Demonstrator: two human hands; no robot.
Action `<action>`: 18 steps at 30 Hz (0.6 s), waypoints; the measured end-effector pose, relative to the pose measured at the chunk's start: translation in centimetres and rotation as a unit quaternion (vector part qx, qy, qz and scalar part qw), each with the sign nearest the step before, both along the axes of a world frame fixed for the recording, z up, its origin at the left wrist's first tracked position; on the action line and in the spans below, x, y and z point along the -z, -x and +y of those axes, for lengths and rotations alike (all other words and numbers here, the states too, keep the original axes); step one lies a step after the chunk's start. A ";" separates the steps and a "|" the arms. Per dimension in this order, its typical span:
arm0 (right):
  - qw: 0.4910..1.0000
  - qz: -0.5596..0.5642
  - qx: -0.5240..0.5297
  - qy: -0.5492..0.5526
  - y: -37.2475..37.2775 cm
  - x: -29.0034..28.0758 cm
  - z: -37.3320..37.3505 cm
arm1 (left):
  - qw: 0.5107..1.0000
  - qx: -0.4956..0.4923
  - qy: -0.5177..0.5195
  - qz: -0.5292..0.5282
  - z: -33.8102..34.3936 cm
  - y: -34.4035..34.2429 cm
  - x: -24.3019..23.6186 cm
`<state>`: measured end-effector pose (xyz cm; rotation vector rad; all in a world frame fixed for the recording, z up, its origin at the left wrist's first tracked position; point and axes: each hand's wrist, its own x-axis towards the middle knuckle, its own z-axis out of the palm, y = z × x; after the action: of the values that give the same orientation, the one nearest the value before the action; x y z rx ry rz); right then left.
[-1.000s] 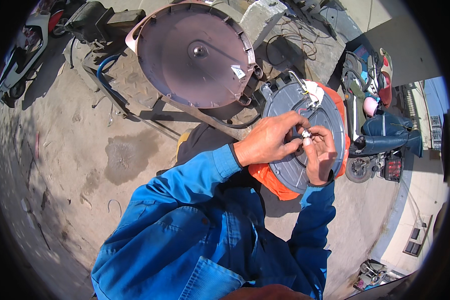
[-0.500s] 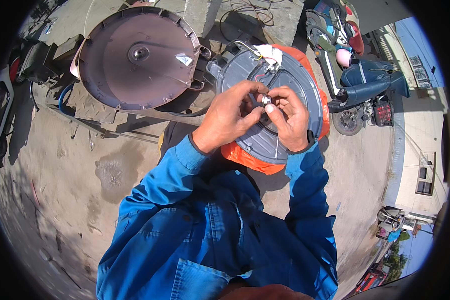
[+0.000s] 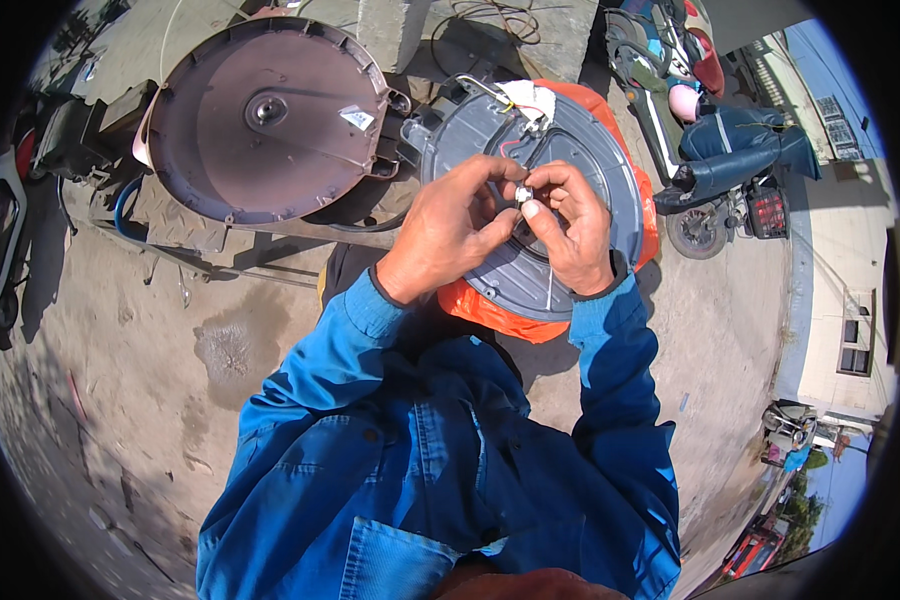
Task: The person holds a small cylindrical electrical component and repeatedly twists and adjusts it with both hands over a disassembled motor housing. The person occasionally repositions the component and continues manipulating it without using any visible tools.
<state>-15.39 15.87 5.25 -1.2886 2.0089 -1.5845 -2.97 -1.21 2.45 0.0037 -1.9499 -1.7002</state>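
Between the fingertips of both hands is a small white and silvery part [image 3: 523, 194], too small to name more exactly. My left hand [image 3: 448, 225] grips it from one side with thumb and fingers. Opposite, my right hand [image 3: 572, 228] pinches it between thumb and index finger. Both hands are over a round grey plastic housing [image 3: 600, 190] with moulded ribs, which rests on an orange plastic bag [image 3: 510, 322]. A crumpled white cloth or paper [image 3: 532, 101] lies at the housing's far rim, near thin red and yellow wires. My fingers hide the housing's centre.
A large round brown plastic cover [image 3: 270, 150] stands on a metal frame at the left. Parked bikes flank me, one under a dark blue cover [image 3: 745, 150] at the right. A wet patch [image 3: 225, 348] marks the concrete, and a coiled cable [image 3: 490, 20] lies at the back.
Both hands keep hold of the small part, which has turned slightly between the fingertips. The view has shifted a little; the housing and cover appear slightly farther left.
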 end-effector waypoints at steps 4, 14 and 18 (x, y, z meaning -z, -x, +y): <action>1.000 -0.023 0.008 0.005 -0.1 0.2 0.1 | 1.000 -0.003 0.005 0.007 0.0 0.0 0.1; 1.000 0.015 0.020 0.002 0.0 0.6 0.0 | 1.000 -0.003 0.016 0.019 -0.1 0.1 0.3; 1.000 0.018 0.023 0.002 -0.1 0.7 0.1 | 1.000 -0.004 0.012 0.008 0.0 0.0 0.3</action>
<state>-15.31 15.92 4.59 -1.2908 2.0726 -1.5972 -2.98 -1.25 2.19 -0.0115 -1.9560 -1.6652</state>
